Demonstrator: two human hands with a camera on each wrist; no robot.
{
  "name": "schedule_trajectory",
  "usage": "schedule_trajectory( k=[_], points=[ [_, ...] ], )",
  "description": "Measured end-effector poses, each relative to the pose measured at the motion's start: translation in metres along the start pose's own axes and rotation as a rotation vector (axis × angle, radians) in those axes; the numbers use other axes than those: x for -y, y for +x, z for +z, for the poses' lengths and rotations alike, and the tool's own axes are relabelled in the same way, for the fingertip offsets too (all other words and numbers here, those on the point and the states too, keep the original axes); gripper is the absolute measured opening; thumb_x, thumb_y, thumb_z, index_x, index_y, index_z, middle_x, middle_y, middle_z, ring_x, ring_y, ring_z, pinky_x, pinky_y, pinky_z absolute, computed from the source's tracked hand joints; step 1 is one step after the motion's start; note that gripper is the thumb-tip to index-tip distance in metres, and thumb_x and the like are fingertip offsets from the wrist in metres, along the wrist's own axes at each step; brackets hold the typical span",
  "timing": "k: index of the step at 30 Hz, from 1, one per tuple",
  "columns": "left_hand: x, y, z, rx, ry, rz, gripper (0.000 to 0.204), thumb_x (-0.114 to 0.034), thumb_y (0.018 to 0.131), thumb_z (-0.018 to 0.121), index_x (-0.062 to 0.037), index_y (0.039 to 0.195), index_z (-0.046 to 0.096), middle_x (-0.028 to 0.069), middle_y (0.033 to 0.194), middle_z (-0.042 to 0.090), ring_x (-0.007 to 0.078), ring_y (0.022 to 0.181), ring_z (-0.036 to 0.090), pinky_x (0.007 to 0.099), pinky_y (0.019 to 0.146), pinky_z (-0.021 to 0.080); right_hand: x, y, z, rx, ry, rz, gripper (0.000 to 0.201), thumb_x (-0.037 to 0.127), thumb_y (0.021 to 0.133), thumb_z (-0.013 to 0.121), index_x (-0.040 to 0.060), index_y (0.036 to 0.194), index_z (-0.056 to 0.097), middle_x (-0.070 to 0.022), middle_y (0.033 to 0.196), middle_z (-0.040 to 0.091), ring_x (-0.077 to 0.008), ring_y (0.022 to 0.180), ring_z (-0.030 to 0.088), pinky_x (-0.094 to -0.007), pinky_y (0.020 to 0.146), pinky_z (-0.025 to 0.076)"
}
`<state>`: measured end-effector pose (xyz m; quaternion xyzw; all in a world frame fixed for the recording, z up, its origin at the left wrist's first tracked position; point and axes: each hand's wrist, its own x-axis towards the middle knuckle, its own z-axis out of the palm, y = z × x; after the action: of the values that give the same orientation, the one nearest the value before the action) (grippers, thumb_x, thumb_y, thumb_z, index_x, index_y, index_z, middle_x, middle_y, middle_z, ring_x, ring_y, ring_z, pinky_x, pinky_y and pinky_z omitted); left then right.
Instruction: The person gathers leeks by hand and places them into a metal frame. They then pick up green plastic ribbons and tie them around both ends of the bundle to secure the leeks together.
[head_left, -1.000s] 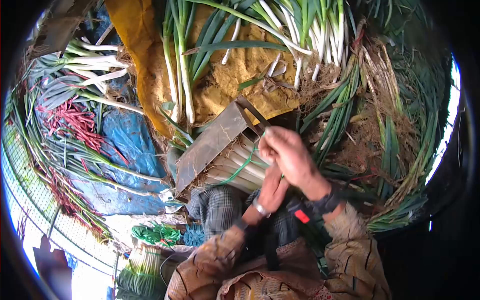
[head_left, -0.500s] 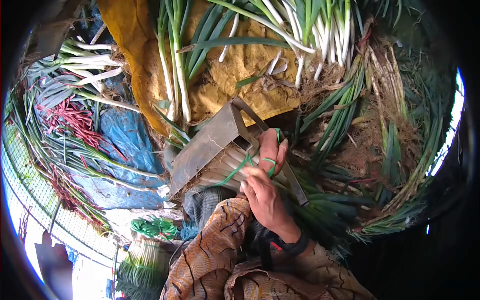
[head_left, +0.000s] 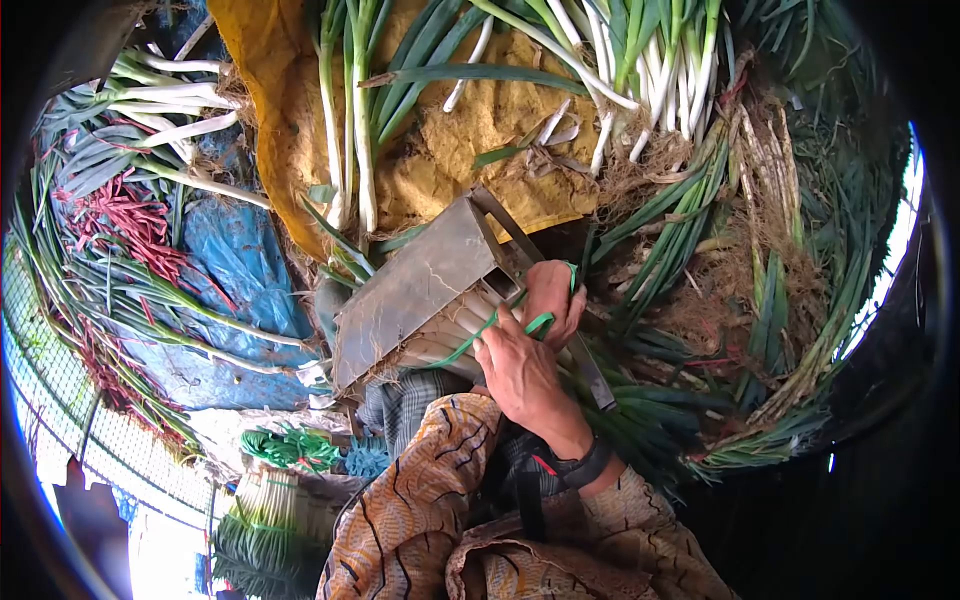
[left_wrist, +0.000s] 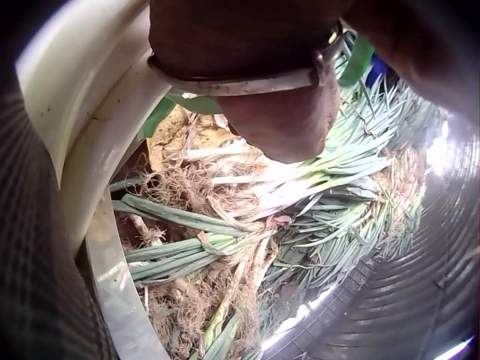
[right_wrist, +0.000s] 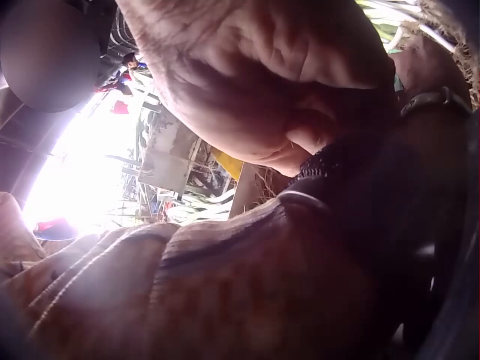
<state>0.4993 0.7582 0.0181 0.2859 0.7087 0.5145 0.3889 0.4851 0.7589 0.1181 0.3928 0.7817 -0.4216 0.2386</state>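
Note:
A bundle of spring onions [head_left: 468, 318] lies in a sheet-metal frame [head_left: 410, 285] at the person's lap, white stalks towards the left and green leaves [head_left: 650, 420] towards the right. A green plastic tie [head_left: 462, 348] runs round the stalks. My left hand [head_left: 552, 298] is across the bundle at the frame's open side, the tie gripped in its curled fingers. Just below it, my right hand [head_left: 522, 372] pinches the tie close to the stalks. Thick white stalks [left_wrist: 105, 142] pass beside the left hand in the left wrist view. The right palm [right_wrist: 277, 67] fills the right wrist view, its fingertips hidden.
Loose spring onions [head_left: 655, 80] lie on a yellow sheet [head_left: 460, 160] ahead. Others with roots [head_left: 760, 190] heap up at the right. Red ties [head_left: 125, 230] and a blue sheet [head_left: 245, 260] are on the left. Green ties [head_left: 290, 447] lie above a finished bundle [head_left: 265, 530] at lower left.
The left hand has crossed over to the far side of the bundle. The right hand has come down and left to the tie at the stalks, from beside the frame's upper corner.

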Motion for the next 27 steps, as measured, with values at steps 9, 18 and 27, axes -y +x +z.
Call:
schedule_trajectory(
  k=[9, 18, 27],
  points=[
    [-0.005, -0.011, 0.0, 0.097, 0.383, 0.176, 0.04, -0.031, 0.078, 0.063, 0.0003, 0.102, 0.056, 0.0172, 0.119, 0.052, 0.0375, 0.108, 0.047, 0.0482, 0.094, 0.036, -0.004, 0.01, -0.004, 0.027, 0.042, 0.013, 0.025, 0.021, 0.091, 0.051, -0.0011, 0.08, 0.058, -0.0256, 0.098, 0.057, -0.0401, 0.078, 0.061, -0.0475, 0.068, 0.048],
    [-0.083, -0.072, -0.112, 0.832, 0.63, -0.213, 0.059, -0.038, 0.079, 0.06, -0.0036, 0.126, 0.049, 0.0278, 0.135, 0.038, 0.0397, 0.131, 0.031, 0.0491, 0.109, 0.023, -0.013, 0.005, 0.0, 0.067, 0.031, 0.062, 0.025, 0.023, 0.089, 0.052, 0.0004, 0.082, 0.059, -0.0224, 0.101, 0.058, -0.0368, 0.084, 0.062, -0.0467, 0.074, 0.049],
    [-0.154, -0.06, -0.204, 0.351, 0.462, -0.278, 0.035, 0.003, 0.079, 0.06, -0.0036, 0.114, 0.059, 0.0185, 0.112, 0.062, 0.0313, 0.096, 0.065, 0.0358, 0.08, 0.054, 0.002, -0.009, 0.007, 0.004, 0.014, 0.125, 0.026, 0.022, 0.093, 0.048, -0.0019, 0.087, 0.058, -0.0282, 0.123, 0.048, -0.0354, 0.083, 0.063, -0.0483, 0.072, 0.047]
  ],
)
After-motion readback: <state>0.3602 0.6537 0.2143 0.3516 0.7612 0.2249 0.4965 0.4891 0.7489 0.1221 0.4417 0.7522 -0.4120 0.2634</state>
